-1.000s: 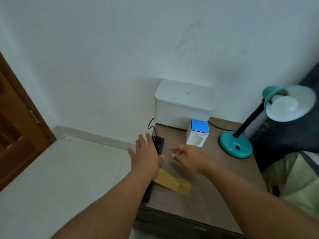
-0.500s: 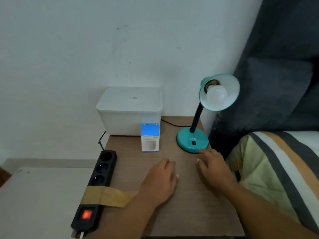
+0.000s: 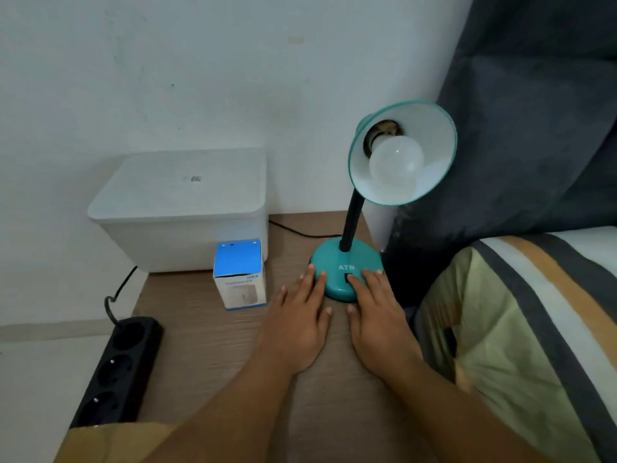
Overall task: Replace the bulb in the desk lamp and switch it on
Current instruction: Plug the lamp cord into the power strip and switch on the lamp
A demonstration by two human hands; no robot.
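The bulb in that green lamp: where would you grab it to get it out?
Probably by the round frosted globe of the bulb, fingers wrapped around its widest part, coming in from the open front of the shade. The shade tilts up and forward toward the camera, and the bulb's neck sits deep in the socket, out of reach.

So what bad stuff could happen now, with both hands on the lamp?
1. The lamp stands near the table's right edge; a push from either hand, left or right, might slide it off.
2. The bulb is still in its socket; if the lamp is plugged in, unscrewing it could shock.
3. The left hand could knock over the box beside it.
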